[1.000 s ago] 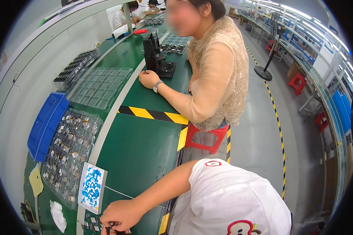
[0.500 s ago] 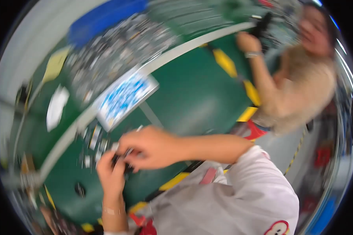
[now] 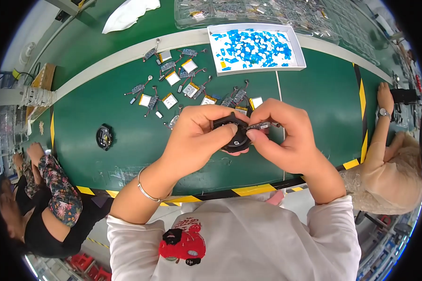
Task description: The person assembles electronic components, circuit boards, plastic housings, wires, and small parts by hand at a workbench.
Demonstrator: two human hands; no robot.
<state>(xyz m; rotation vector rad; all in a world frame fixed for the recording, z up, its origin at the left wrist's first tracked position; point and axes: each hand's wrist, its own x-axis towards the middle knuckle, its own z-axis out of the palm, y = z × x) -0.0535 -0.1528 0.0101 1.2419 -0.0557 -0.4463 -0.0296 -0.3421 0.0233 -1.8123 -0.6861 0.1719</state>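
Observation:
Over the green bench, my left hand (image 3: 194,140) grips a round black plastic housing (image 3: 240,139), its thumb pressed on the inside. At the housing's right edge, my right hand (image 3: 290,136) pinches a small circuit board (image 3: 263,125) between thumb and forefinger. The board's inner end touches or overlaps the housing; the fingers hide how they meet. Just beyond my hands lie several circuit boards wired to small silver batteries (image 3: 191,89). Another black housing (image 3: 104,136) rests apart on the left.
A white box (image 3: 214,56) of small blue and white pieces stands at the back. Behind it are clear trays (image 3: 185,21) of parts, with a white cloth (image 3: 129,16) to their left. Striped tape (image 3: 253,189) edges the bench. Co-workers sit on both sides.
The view has swung round and sharpened from a blur. My hands now appear nearer the middle, still close together, with the housing and the circuit board plainly visible between them.

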